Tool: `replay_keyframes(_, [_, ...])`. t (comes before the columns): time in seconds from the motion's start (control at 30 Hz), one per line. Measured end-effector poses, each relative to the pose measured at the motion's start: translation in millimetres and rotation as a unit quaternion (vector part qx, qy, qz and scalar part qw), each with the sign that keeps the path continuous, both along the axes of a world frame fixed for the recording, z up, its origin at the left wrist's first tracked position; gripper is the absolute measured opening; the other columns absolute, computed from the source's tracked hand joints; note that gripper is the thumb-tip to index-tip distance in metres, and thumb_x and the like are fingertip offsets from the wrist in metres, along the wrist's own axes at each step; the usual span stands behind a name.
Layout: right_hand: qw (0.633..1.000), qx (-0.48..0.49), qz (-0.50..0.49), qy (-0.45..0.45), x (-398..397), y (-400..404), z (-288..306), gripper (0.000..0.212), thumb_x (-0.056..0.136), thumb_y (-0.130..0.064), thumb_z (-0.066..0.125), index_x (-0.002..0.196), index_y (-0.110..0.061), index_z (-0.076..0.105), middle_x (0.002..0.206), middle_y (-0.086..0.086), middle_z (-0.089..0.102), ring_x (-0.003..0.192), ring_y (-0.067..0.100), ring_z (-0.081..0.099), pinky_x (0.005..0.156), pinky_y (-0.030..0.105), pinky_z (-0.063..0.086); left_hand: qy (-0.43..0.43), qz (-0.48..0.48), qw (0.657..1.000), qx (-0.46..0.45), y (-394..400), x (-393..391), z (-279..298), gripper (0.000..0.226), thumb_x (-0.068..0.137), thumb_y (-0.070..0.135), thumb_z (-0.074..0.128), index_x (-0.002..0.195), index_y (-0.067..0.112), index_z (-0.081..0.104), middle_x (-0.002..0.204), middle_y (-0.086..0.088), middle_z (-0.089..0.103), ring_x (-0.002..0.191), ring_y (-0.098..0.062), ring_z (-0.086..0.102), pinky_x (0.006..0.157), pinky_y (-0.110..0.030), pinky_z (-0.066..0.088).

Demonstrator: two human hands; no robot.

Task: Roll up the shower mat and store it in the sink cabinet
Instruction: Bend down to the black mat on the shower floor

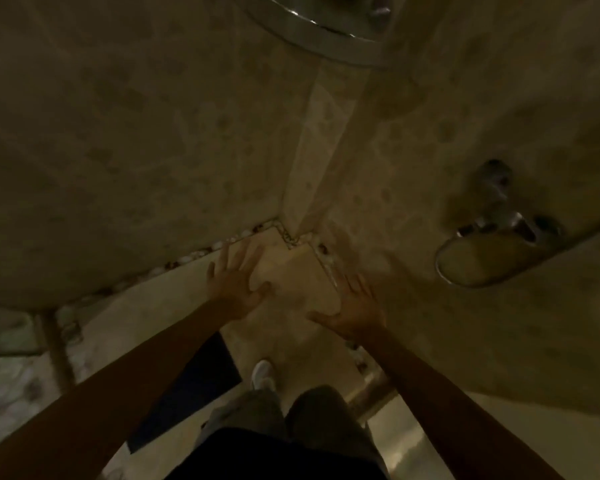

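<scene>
- Left hand [234, 284] & right hand [355, 306]: both spread wide, fingers apart, holding nothing.
- They hang over the pale mat [291, 292] on the shower floor. Touching it or not? Can't tell, too dark.
- Mat lies flat, not rolled yet, tucked in the corner by the walls [136, 150].
- Could go wrong: mat may be wet or stuck down, so it could slip or roll crooked. Person's shoe [263, 374] looks to be on it, which would block the roll.
- Count: 2 hands, 1 mat, 1 shoe seen, 1 soap dish [478, 261], 1 tap [499, 202], 1 dark rug [194, 382].
- Sink cabinet: not in view.
</scene>
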State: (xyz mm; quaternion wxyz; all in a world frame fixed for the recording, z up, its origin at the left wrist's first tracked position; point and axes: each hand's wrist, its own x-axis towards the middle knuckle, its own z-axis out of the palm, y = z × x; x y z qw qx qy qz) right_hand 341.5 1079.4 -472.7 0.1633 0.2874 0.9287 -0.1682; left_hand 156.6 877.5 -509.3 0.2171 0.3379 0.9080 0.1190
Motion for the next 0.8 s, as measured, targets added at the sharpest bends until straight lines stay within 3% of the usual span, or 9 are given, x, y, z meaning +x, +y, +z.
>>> replay_keyframes(0.13, [0.992, 0.030, 0.120, 0.007, -70.5, 13.1, 8.0, 0.121, 0.064, -0.095, 0.045, 0.156, -0.036, -0.008, 0.167, -0.008, -0.004, 0.153, 0.020, -0.002, 0.122, 0.046, 0.006, 0.036, 0.083, 0.996, -0.008, -30.1, -32.3, 3.4, 0.084, 0.077, 0.083, 0.017, 0.150, 0.049, -0.010, 0.162, 0.014, -0.013, 0.149, -0.027, -0.012, 0.117, -0.058, 0.013])
replay_keyframes(0.27, [0.976, 0.036, 0.216, 0.004, -149.2, -4.5, 12.3, 0.124, 0.062, -0.095, 0.046, 0.158, -0.032, -0.001, 0.167, -0.007, 0.000, 0.153, 0.019, -0.001, 0.121, 0.048, 0.016, 0.062, 0.187, 0.980, -0.012, -78.3, -47.2, 5.9, 0.083, 0.080, 0.082, 0.021, 0.151, 0.048, -0.002, 0.163, 0.012, -0.011, 0.150, -0.028, -0.009, 0.116, -0.058, 0.015])
replay_keyframes(0.47, [0.920, -0.005, 0.390, 0.016, -264.4, -63.8, 6.4, 0.120, 0.068, -0.085, 0.060, 0.159, -0.028, 0.006, 0.168, -0.004, 0.003, 0.153, 0.018, -0.002, 0.122, 0.044, 0.012, 0.040, 0.363, 0.930, -0.042, -141.5, -42.0, 3.9, 0.082, 0.080, 0.082, 0.022, 0.149, 0.050, -0.011, 0.160, 0.013, -0.020, 0.149, -0.027, -0.013, 0.117, -0.059, 0.012])
replay_keyframes(0.6, [0.853, -0.022, 0.521, 0.015, -323.2, -113.6, -13.5, 0.120, 0.070, -0.084, 0.060, 0.159, -0.031, 0.001, 0.168, -0.004, 0.004, 0.153, 0.019, -0.001, 0.121, 0.045, 0.016, 0.024, 0.490, 0.869, -0.071, -174.2, -21.2, 1.6, 0.085, 0.079, 0.081, 0.017, 0.152, 0.045, -0.009, 0.162, 0.007, -0.018, 0.148, -0.029, -0.018, 0.118, -0.059, 0.008])
replay_keyframes(0.8, [0.719, -0.026, 0.694, -0.033, -353.9, -182.6, -44.9, 0.123, 0.067, -0.089, 0.053, 0.158, -0.030, -0.003, 0.167, -0.001, 0.004, 0.153, 0.022, 0.000, 0.122, 0.048, 0.011, 0.005, 0.620, 0.779, -0.095, -179.0, 53.0, -15.4, 0.083, 0.082, 0.080, 0.016, 0.152, 0.043, -0.008, 0.164, 0.002, -0.014, 0.146, -0.032, -0.021, 0.116, -0.060, 0.006])
